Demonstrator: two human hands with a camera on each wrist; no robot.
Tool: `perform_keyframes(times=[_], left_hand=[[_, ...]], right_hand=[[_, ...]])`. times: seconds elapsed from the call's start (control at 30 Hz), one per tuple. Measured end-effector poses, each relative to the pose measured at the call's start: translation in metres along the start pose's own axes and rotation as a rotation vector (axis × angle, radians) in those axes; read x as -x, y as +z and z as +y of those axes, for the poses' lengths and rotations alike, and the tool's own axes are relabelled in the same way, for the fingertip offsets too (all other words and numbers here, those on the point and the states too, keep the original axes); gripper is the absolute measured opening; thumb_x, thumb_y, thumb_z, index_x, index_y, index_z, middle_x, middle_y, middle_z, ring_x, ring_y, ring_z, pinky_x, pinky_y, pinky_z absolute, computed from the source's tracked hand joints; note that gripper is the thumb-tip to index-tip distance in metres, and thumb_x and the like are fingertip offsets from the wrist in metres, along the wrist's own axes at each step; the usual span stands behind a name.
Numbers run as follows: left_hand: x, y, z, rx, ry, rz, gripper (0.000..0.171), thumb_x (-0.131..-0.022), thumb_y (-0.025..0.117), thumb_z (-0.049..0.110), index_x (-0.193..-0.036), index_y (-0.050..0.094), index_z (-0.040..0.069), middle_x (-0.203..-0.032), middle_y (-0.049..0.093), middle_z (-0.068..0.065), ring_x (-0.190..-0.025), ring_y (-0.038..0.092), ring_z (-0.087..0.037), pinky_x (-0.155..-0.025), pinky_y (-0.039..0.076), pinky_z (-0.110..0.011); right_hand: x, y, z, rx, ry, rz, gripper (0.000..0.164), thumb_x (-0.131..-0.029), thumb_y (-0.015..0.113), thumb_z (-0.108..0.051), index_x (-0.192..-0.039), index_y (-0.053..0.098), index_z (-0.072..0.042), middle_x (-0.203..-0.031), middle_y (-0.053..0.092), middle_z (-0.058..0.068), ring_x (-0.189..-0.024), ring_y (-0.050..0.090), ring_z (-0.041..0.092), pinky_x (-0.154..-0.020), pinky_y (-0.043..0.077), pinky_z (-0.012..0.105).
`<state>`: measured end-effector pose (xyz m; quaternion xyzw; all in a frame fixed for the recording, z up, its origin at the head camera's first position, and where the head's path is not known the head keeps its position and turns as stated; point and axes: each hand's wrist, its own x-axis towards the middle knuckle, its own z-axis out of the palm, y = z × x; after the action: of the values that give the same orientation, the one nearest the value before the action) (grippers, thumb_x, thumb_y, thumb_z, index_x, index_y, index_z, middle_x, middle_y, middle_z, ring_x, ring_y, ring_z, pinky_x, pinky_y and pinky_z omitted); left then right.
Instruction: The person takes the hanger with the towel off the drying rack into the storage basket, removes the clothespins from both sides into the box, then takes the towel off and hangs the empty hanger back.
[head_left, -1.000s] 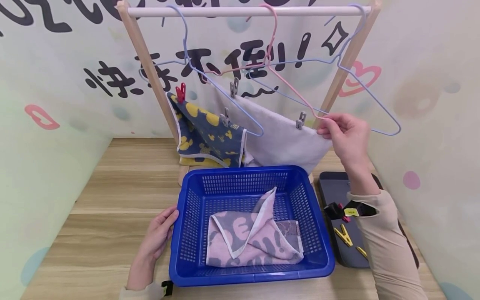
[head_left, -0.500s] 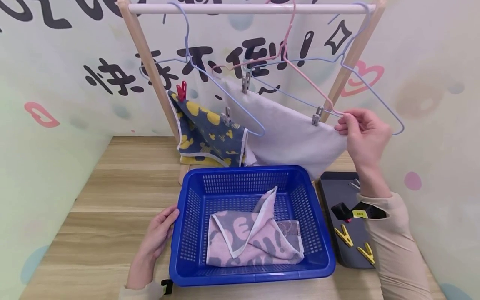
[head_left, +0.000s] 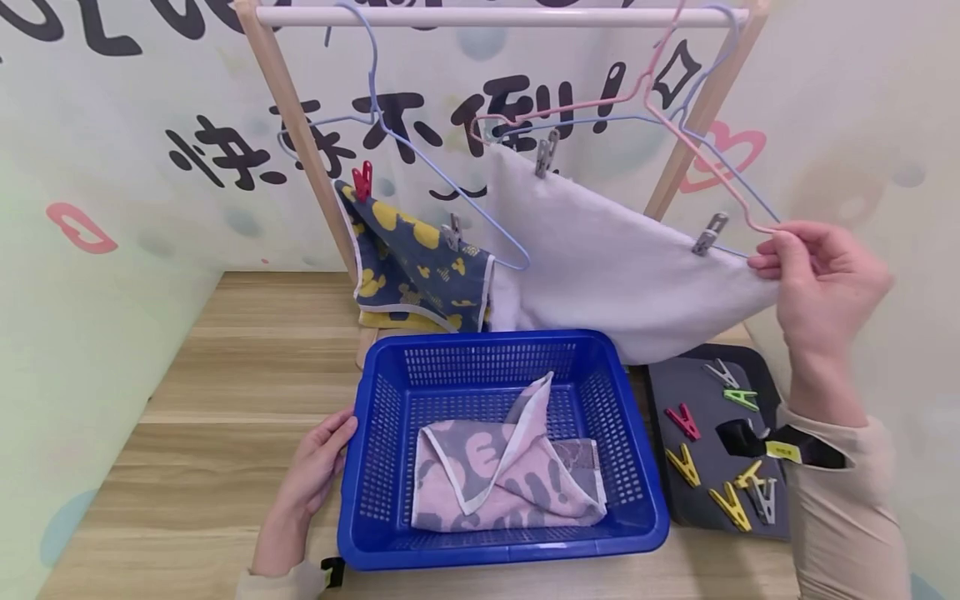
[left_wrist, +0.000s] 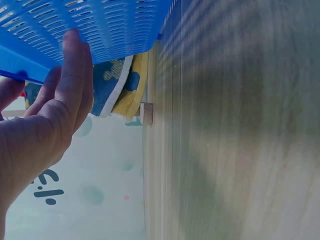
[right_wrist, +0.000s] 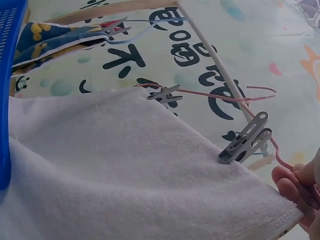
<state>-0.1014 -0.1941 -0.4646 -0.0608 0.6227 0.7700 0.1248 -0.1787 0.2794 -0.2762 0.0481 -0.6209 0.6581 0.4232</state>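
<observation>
My right hand (head_left: 832,283) pinches the lower right corner of a pink clothes hanger (head_left: 697,142), thumb over fingers. A white towel (head_left: 600,258) hangs from this hanger by two grey clothespins (head_left: 708,235); its right corner lies right at my fingertips. In the right wrist view the near clothespin (right_wrist: 245,140) grips the towel's edge beside the hand. My left hand (head_left: 318,458) rests against the left side of a blue basket (head_left: 502,554), its fingers fairly straight along the outer wall in the left wrist view. A pink and grey towel (head_left: 502,479) lies folded in the basket.
A navy and yellow towel (head_left: 420,258) hangs at the rack's left, with a red clothespin (head_left: 363,180) and a grey one on it. Blue hangers (head_left: 442,167) hang from the white rail (head_left: 495,17). A dark tray (head_left: 686,521) at right holds several coloured clothespins.
My right hand has moved right, taking the pink hanger and white towel along the rail and spreading the towel wider. More of the tray's clothespins show. My left hand and the basket have stayed put.
</observation>
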Motion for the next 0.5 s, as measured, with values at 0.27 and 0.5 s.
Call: perform_keyframes(times=[0.27,0.5], left_hand=[[0.0,-0.001,0.0,0.011,0.01,-0.007,0.016,-0.099,0.048,0.02,-0.106,0.062,0.026,-0.095,0.066,0.006,-0.083,0.062,-0.006,-0.067,0.054,-0.02],[0.001,0.0,0.0,0.015,0.029,-0.011,0.017,-0.1,0.048,0.018,-0.107,0.061,0.024,-0.096,0.067,0.004,-0.082,0.063,-0.007,-0.066,0.054,-0.02]], right_hand=[[0.0,-0.028,-0.026,-0.112,0.027,0.101,0.005,-0.081,0.065,0.011,-0.082,0.064,0.016,-0.064,0.065,0.013,-0.05,0.061,0.016,-0.05,0.052,0.016],[-0.03,-0.108,0.009,0.358,0.083,0.083,0.019,-0.096,0.052,-0.007,-0.084,0.066,-0.01,-0.068,0.065,-0.007,-0.062,0.063,-0.001,-0.06,0.047,0.007]])
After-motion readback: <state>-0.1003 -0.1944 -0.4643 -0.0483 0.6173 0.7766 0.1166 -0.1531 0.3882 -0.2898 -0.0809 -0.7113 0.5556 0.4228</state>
